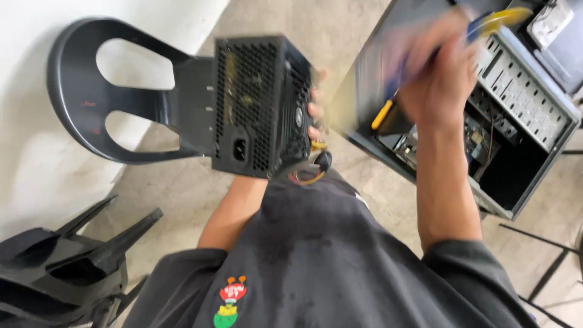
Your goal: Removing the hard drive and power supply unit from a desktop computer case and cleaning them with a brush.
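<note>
Below, an open computer case (522, 103) lies on its side at the right. Held up centre-frame, the black power supply (258, 103) stands long axis vertical, socket face toward the camera, gripped by the left hand (314, 112). Blurred, the right hand (434, 73) clasps a yellow-handled screwdriver (388, 103).

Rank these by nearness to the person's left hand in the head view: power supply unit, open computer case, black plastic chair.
1. Power supply unit: held in the left hand.
2. Open computer case: to the right.
3. Black plastic chair: far left, behind the unit.
</note>
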